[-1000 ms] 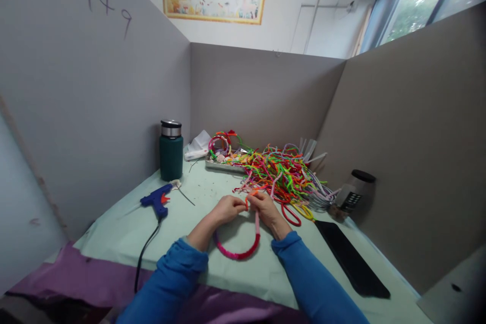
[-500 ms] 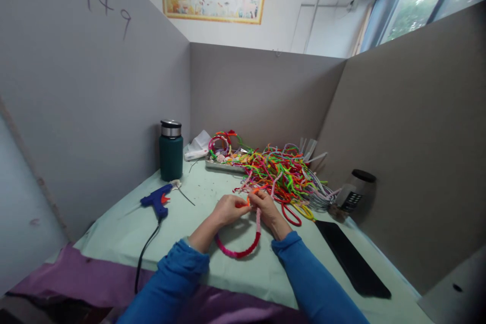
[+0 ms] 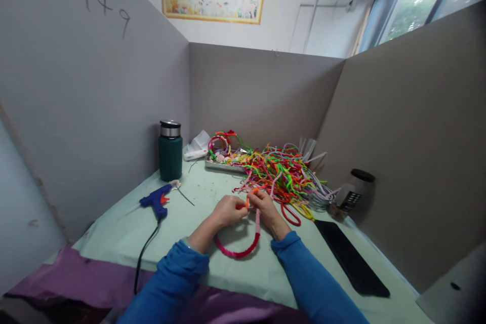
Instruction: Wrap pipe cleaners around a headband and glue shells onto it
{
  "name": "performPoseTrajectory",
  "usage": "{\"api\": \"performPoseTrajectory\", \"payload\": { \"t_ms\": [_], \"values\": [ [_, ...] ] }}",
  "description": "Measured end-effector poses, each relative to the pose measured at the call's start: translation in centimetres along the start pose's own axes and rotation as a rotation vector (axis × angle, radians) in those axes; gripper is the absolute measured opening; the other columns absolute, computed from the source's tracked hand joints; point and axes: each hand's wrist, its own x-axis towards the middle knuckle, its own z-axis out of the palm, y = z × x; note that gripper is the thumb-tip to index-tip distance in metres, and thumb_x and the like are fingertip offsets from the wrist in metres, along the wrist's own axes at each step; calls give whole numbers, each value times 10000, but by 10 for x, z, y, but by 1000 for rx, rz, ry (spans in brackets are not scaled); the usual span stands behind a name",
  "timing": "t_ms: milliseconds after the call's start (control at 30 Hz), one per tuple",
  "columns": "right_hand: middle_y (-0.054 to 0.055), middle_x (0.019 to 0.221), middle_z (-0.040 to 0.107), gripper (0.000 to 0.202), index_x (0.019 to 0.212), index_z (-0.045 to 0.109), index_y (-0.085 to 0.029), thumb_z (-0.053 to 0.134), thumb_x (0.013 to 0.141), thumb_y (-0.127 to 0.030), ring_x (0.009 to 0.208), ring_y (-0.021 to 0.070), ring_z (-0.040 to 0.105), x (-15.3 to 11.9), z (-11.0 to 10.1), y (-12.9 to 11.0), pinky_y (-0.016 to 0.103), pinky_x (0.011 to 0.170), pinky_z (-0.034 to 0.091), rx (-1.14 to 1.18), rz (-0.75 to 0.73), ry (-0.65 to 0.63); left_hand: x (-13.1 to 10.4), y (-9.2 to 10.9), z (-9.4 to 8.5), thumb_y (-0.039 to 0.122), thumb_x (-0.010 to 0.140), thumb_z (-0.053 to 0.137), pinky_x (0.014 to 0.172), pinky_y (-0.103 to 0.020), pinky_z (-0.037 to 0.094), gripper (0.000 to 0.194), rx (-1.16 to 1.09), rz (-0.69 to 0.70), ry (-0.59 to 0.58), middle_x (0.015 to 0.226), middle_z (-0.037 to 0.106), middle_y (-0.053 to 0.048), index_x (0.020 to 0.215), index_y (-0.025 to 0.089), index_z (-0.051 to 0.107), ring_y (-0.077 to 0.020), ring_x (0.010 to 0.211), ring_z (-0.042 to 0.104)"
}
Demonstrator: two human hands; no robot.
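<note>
Two hands, the left hand (image 3: 230,210) and right hand (image 3: 266,208), are pinching an orange pipe cleaner (image 3: 254,191) by the fuzzy pink-and-red band (image 3: 237,254), just in front of the pipe-cleaner pile (image 3: 281,172), and pulling snugly should be helping.

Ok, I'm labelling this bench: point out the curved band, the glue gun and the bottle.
Curved band (image 3: 237,254), head view: bottom of its curve.
Glue gun (image 3: 155,199), head view: blue body.
Bottle (image 3: 170,158), head view: green side.

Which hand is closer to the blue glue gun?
Left. The left hand is to the right of the blue glue gun, apart from it; the right hand is farther right, beyond the left one.
</note>
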Motion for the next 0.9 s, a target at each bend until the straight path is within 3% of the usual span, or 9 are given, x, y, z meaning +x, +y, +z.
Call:
{"api": "performPoseTrajectory", "payload": {
  "t_ms": [167,333,500,667,900],
  "values": [
    [-66,545,448,312,649,546,-178,735,643,-427,470,70,379,-1,2,-2,216,463,311,15,44,43,0,7,-4,209,734,469,541,-200,296,225,-78,-3,21,540,515,26,597,135,632,-88,544,421],
    [-78,500,398,330,611,517,-178,756,608,-406,433,60,327,1,3,-2,218,433,241,70,68,27,0,7,-6,247,708,553,548,-197,320,149,-191,-79,90,612,548,24,729,134,647,-92,570,438],
    [-90,478,343,334,596,501,-180,749,620,-403,427,56,274,1,4,-2,219,428,206,90,82,23,4,1,-5,373,709,623,530,-200,315,348,-421,-108,171,609,531,36,963,135,639,-90,548,412],
    [-77,496,373,290,621,552,-172,735,643,-397,436,59,282,0,6,-1,222,429,217,71,81,-27,8,-2,-7,516,703,612,551,-213,320,427,-620,-202,194,624,562,0,779,101,675,-97,582,424],
    [-46,511,430,226,637,607,-167,694,676,-372,455,76,299,-3,10,-6,231,437,222,19,77,-83,5,-13,-9,492,747,554,485,-208,250,409,-558,-339,143,525,450,42,788,104,676,-77,502,341]
  ]
}}
